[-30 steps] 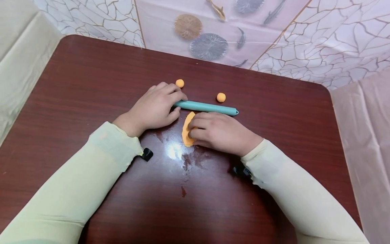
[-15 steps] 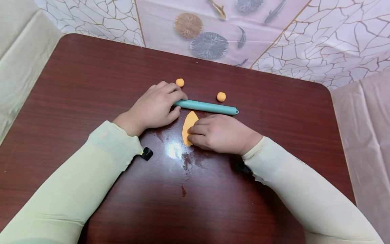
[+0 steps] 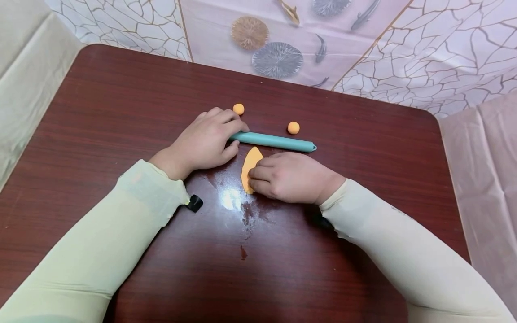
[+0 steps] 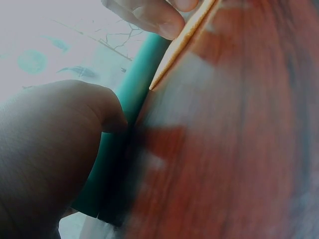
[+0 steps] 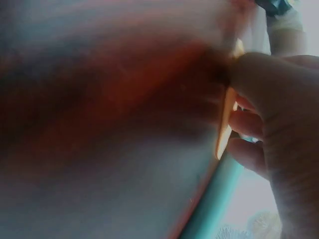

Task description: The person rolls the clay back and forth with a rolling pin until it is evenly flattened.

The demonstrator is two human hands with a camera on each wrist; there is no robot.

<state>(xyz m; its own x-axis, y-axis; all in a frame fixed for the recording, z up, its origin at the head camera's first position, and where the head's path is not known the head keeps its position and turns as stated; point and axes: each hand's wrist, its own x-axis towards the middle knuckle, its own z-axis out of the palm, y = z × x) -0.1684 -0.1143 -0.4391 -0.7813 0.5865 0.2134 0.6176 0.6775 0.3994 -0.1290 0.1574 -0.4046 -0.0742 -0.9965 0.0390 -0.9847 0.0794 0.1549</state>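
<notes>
Dough [image 3: 250, 167] edge peeling up since a sec ago | right hand [image 3: 292, 177] pinching it, slid back | left hand [image 3: 203, 142] curled on roller [image 3: 274, 141], unmoved

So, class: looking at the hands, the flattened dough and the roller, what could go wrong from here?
The thin flattened dough may tear or stick as the right hand peels it. The teal roller, held only at one end by the left hand, could roll into the two dough balls.

We count two small orange dough balls [image 3: 238, 109] [image 3: 293, 128], one flattened orange dough piece [image 3: 250, 167], one teal rolling pin [image 3: 274, 141], and one table [image 3: 121, 107].
</notes>
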